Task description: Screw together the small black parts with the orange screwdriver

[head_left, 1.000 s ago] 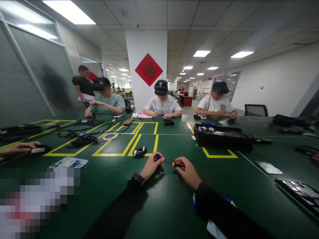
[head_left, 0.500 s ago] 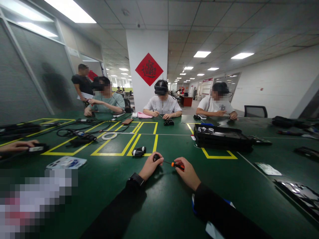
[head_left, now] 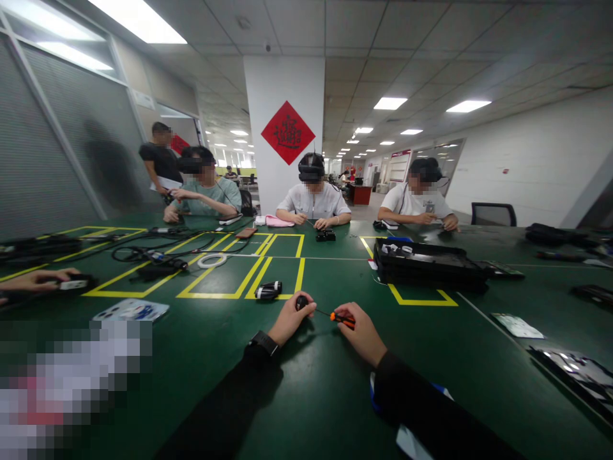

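Observation:
Closed around a small round black part (head_left: 301, 302) is my left hand (head_left: 290, 321), which wears a dark watch (head_left: 263, 343) at the wrist. My right hand (head_left: 363, 332) grips an orange and black screwdriver (head_left: 343, 319) by its handle. The thin shaft points left, and its tip reaches the black part at my left fingers; whether it sits in a screw is too small to tell. Just beyond my left hand, a black and white cylindrical piece (head_left: 269, 291) lies on the green table (head_left: 316, 396).
A long black tray (head_left: 431, 265) with small parts stands at the right. Cables and a white ring (head_left: 211, 260) lie at the left, near a patterned case (head_left: 131, 310). A co-worker's hand (head_left: 43, 279) is at the far left. Three people sit across the table.
The whole view has shifted very slightly. Both hands hold the black part and the screwdriver much as before.

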`<state>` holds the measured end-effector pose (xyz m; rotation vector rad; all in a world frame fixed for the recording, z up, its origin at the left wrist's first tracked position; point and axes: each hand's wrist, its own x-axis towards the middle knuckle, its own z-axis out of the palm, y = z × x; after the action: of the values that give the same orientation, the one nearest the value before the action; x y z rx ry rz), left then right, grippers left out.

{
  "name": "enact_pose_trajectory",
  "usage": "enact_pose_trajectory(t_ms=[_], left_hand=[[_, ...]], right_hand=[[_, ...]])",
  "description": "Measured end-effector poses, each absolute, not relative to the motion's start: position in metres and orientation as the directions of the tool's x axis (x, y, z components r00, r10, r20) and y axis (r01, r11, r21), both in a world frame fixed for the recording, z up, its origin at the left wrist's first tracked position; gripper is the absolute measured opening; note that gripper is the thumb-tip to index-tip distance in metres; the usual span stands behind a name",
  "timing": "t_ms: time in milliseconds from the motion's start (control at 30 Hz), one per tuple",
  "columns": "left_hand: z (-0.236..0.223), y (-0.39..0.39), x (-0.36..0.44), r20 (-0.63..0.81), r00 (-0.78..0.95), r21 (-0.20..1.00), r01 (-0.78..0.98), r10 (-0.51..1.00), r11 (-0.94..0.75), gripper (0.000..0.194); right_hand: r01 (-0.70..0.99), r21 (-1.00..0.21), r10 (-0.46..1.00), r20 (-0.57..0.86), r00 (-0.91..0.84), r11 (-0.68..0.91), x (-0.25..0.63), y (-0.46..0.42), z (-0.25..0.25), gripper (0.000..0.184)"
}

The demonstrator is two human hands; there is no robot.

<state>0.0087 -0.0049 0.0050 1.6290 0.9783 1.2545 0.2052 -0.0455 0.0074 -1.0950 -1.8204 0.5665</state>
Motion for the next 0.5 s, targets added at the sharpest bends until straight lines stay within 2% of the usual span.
enact_pose_trajectory(t_ms=[233,400,500], left_hand=[[0.0091,-0.009,0.0093,0.325,0.184,0.927,0.13,0.928,-0.351,0.025],[0.0103,-0.0098,0.009,0.356,0.18,0.905,0.177,0.917,-0.386,0.028],[0.0089,-0.009,0.0092,0.359,0.171,0.904,0.18,0.917,-0.387,0.027]], right_hand=[[0.452,-0.789,0.909,0.382,-0.169,0.416,0.206,-0.0438,0.0057,0.021],[0.422,-0.761,0.868,0.46,-0.186,0.494,0.2037,-0.0453,0.0075,0.022],[0.445,-0.755,0.872,0.462,-0.162,0.482,0.2034,-0.0457,0.0078,0.023]])
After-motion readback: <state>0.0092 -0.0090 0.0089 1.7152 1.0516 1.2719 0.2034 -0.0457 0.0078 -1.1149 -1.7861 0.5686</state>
